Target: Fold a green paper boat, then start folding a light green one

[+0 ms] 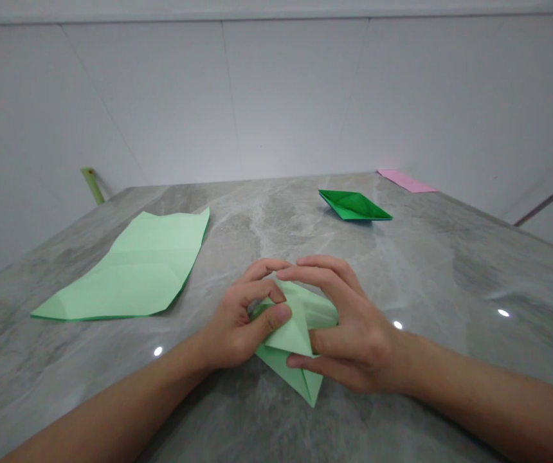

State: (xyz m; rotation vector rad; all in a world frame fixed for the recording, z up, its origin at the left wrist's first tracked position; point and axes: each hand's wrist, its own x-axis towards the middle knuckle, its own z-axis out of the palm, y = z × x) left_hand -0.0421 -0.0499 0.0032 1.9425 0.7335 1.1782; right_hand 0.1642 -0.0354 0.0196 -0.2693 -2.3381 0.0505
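A light green piece of folded paper (pixel 292 331) is between my two hands, low in the middle of the view, with one pointed corner toward me. My left hand (pixel 245 315) pinches its left side between thumb and bent index finger. My right hand (pixel 348 321) grips the right side, with some fingers tucked under a raised flap and others arched over the far edge. The fingers partly hide the paper's far folds.
A creased light green sheet (pixel 146 270) lies on the grey marbled table (pixel 267 218) to the left. At the back right rest a dark green folded paper shape (pixel 355 206) and a pink paper (pixel 406 181). A white wall (pixel 257 96) stands behind.
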